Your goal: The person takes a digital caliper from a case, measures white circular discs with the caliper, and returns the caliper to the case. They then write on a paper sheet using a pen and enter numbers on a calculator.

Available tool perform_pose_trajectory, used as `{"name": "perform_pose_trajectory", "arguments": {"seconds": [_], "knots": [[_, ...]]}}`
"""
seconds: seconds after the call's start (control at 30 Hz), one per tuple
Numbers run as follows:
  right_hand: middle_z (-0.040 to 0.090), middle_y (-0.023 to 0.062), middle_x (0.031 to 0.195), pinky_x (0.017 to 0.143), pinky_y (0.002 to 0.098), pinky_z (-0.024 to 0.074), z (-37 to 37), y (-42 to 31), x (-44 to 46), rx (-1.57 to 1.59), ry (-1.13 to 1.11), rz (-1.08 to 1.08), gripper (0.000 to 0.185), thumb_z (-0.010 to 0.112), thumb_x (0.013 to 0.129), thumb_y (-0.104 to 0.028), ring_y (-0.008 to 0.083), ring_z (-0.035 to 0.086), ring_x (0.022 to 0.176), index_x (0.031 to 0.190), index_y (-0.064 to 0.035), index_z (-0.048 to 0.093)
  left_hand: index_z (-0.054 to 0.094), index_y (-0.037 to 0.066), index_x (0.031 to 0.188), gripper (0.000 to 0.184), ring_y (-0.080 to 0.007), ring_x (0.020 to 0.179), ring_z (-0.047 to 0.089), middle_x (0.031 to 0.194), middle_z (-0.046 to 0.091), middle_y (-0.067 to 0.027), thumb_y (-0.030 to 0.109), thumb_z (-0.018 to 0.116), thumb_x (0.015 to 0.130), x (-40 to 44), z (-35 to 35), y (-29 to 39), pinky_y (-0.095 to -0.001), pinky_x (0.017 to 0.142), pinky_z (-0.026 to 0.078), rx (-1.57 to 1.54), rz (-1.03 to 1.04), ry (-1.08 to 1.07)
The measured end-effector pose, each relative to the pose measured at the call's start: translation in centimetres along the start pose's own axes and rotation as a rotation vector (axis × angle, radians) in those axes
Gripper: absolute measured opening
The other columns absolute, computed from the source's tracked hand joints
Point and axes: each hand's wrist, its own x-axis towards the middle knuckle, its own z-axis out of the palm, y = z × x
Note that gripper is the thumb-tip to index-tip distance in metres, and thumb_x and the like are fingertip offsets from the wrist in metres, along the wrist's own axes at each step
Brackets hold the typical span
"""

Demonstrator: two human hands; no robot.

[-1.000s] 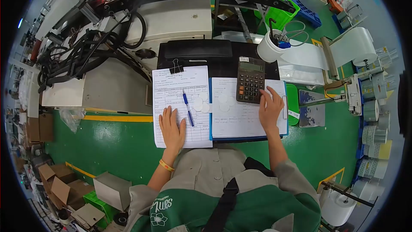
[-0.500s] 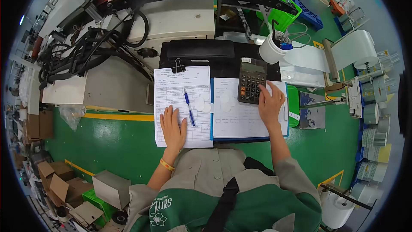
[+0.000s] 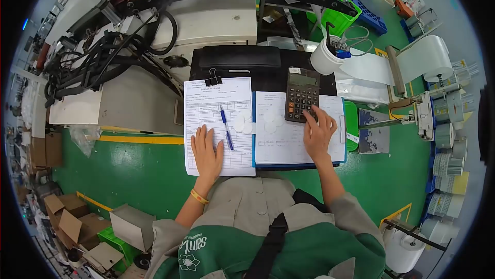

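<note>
My left hand (image 3: 207, 151) lies flat with fingers spread on a printed form (image 3: 219, 163), which a black binder clip (image 3: 213, 78) holds at its top. Beside those fingers, a blue pen (image 3: 227, 127) rests on the form. Over the lower keys of a dark calculator (image 3: 303, 93) is my right hand (image 3: 319, 133), its fingers apart and a fingertip at the keypad. The calculator lies at the top of a paper sheet (image 3: 289, 152) on a blue clipboard (image 3: 253, 159). Small white discs (image 3: 242, 123) show near the middle of the papers.
Behind the papers sits a black case (image 3: 240, 56). A white cup (image 3: 327, 57) with scissors (image 3: 359, 42) and other tools stands at the back right. Black cables (image 3: 103, 67) hang from the machine at left. Rolls of film (image 3: 428, 57) line the right side.
My right hand has shifted a little left and down across the calculator's keys, its fingers in a new pose. My left hand stays on the form. The view has moved slightly.
</note>
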Motion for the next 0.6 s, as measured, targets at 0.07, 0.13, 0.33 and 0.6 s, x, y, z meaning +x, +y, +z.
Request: {"name": "perform_pose_trajectory", "arguments": {"seconds": [0.07,0.13,0.33,0.6], "knots": [[0.053,0.0055,0.126,0.100,0.0443,0.0234,0.5,0.0,0.9,-0.039,-0.007,0.002,0.035,0.061,0.076,-0.005,0.0217,0.049,0.117,0.110,-0.0107,0.065,0.046,-0.002,0.126,0.044,-0.0367,0.134,0.031,0.140,0.039,-0.0209,0.022,0.055,0.091,0.0,-0.1,0.1,-0.0511,0.113,0.016,-0.003,0.000,0.003],[0.053,0.0055,0.126,0.099,0.0440,0.0234,1.0,0.3,1.1,-0.073,-0.059,0.004,0.034,0.060,0.076,-0.005,0.0220,0.049,0.117,0.109,-0.0102,0.065,0.046,-0.002,0.127,0.044,-0.0368,0.134,0.030,0.140,0.039,-0.0207,0.022,0.055,0.091,0.0,-0.1,0.1,-0.0510,0.113,0.016,-0.007,0.004,0.003],[0.055,0.0046,0.123,0.096,0.0410,0.0240,-0.5,0.6,-1.5,-0.049,-0.023,0.014,0.036,0.058,0.073,-0.001,0.0223,0.049,0.116,0.107,-0.0101,0.067,0.047,-0.001,0.125,0.043,-0.0368,0.133,0.031,0.140,0.039,-0.0209,0.022,0.055,0.090,-0.1,0.0,0.0,-0.0511,0.112,0.016,-0.013,-0.011,0.008],[0.056,0.0051,0.118,0.094,0.0409,0.0254,-1.4,-0.1,-1.3,0.051,0.024,0.045,0.037,0.058,0.074,0.000,0.0207,0.052,0.110,0.108,-0.0096,0.065,0.042,-0.003,0.131,0.045,-0.0362,0.133,0.033,0.139,0.040,-0.0214,0.020,0.051,0.094,-0.1,-0.3,-0.1,-0.0478,0.112,0.020,-0.195,-0.090,0.035]]}}
